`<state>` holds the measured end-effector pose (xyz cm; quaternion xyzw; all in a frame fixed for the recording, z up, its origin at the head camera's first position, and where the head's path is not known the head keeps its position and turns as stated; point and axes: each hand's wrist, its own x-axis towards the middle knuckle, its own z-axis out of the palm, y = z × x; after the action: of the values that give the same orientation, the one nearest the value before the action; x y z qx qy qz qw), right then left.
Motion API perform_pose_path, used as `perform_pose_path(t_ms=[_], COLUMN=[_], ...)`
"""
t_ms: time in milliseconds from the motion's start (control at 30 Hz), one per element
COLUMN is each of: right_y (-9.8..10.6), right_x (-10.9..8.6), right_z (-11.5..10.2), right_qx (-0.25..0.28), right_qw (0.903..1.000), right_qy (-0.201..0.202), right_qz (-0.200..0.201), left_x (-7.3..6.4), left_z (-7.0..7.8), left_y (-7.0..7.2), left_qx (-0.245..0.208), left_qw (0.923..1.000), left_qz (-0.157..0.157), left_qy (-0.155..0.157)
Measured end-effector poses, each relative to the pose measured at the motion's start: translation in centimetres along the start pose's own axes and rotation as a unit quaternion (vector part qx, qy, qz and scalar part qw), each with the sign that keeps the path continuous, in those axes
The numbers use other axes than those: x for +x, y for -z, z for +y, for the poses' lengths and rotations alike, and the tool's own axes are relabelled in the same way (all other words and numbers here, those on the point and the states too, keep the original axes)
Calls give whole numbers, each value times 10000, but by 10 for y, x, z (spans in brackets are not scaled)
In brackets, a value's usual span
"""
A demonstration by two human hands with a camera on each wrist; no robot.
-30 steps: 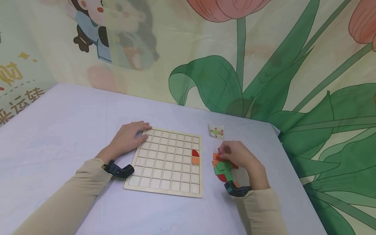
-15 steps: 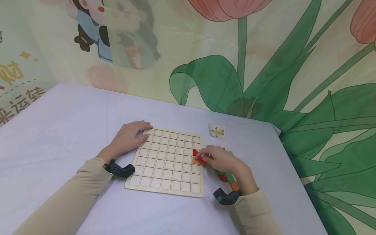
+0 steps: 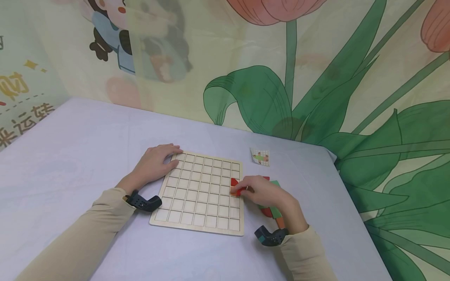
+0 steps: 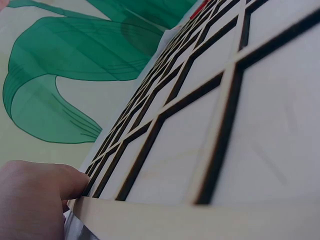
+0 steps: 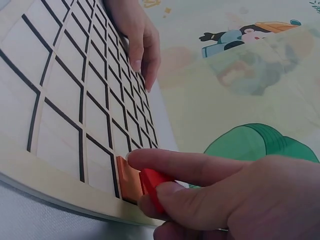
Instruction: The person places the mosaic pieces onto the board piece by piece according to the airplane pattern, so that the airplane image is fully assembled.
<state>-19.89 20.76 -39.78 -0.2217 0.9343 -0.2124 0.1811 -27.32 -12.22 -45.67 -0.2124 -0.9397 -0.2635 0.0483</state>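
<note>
A pale wooden grid board (image 3: 197, 208) lies on the table. My left hand (image 3: 154, 162) rests along its far left corner, fingers laid over the rim. My right hand (image 3: 263, 191) is at the right side of the board and pinches a red tile (image 5: 154, 189) between thumb and fingers. That tile is right beside the orange tile (image 5: 129, 180) seated in a right-column cell, with the index fingertip at the orange tile's upper edge. One cell farther back sits a red quarter-round tile (image 3: 233, 182). Fingers partly hide the held tile in the head view.
Loose tiles lie right of the board, partly under my right hand: a green tile (image 3: 275, 212), a red tile (image 3: 266, 212) and an orange tile (image 3: 280, 223) among them. Behind them is a small pattern card (image 3: 261, 157). A printed backdrop (image 3: 175, 89) stands behind the white table.
My right hand has carried a red tile left from the pile to the board's right edge, then shifted slightly closer over the orange tile. The left hand stays in place.
</note>
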Motion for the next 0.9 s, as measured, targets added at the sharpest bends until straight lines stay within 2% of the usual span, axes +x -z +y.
perform_pose_path(t_ms=[100, 333, 533, 733, 900], right_y=[0, -1, -1, -4, -6], right_x=[0, 4, 5, 7, 8], right_z=[0, 0, -3, -6, -7], right_qx=[67, 384, 468, 516, 487], right_qw=[10000, 9982, 9973, 9955, 9954], right_qy=[-9, -383, -372, -665, -724], right_qz=[12, 239, 433, 428, 395], left_x=[0, 1, 1, 1, 2], left_z=[-1, -2, -2, -2, -2], left_y=[0, -1, 0, 0, -1], left_qx=[12, 18, 40, 40, 63], left_qw=[10000, 10000, 10000, 9999, 9999], left_qz=[10, 13, 15, 43, 28], left_qy=[-17, -69, -78, -109, -91])
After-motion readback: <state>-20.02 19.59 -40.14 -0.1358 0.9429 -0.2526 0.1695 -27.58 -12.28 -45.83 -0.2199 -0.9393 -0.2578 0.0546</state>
